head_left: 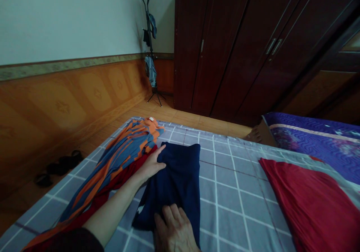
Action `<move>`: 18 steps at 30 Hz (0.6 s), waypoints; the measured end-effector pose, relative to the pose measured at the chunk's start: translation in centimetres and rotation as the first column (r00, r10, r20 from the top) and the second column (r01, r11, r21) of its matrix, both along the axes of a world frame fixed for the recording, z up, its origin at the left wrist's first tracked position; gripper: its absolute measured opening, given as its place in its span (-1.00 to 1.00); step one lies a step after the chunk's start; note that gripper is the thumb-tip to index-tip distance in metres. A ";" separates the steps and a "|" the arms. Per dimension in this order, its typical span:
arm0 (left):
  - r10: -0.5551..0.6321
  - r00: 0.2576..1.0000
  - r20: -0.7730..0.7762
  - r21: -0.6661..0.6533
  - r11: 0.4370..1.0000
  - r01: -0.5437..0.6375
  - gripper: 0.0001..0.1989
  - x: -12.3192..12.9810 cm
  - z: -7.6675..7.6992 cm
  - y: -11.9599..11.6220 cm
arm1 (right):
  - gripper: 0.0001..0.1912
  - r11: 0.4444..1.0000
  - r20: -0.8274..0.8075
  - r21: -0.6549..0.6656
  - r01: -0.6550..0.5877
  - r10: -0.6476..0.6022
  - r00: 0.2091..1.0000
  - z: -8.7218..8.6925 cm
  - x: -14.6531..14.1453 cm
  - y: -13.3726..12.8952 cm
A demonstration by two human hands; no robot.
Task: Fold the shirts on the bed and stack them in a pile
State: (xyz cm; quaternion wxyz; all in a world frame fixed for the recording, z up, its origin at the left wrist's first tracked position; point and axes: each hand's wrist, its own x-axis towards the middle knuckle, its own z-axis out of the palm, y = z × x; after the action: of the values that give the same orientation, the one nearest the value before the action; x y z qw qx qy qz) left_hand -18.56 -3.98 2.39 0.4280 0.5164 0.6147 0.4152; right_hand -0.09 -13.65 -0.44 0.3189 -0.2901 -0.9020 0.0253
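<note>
on the flat navy-blue cloth garment (181, 173), the left hand (151, 166) spreads open far-left, the right hand (177, 227) curls nearer, grip unclear; light, even pressure seems best.

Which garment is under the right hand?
The dark navy fabric garment: the right hand rests on it. The orange-and-blue striped garment and red garments lie clear of that hand.

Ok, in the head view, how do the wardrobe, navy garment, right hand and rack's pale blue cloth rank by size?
1. Wardrobe
2. Navy garment, partly covered
3. Right hand, cut off below
4. Pale blue cloth
</note>
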 end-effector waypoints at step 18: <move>-0.135 0.416 -0.899 -0.144 0.990 0.010 -0.24 0.9 4.3 -1.1 | -0.84 0.997 -0.036 0.071 -0.019 0.021 0.999 0.0 0.0 -0.1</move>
State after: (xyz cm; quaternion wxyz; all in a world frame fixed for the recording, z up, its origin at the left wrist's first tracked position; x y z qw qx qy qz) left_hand -17.63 -5.07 6.65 0.0761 0.6589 0.7481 0.0164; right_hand -0.07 -13.73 -0.45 0.3452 -0.2692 -0.8991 0.0019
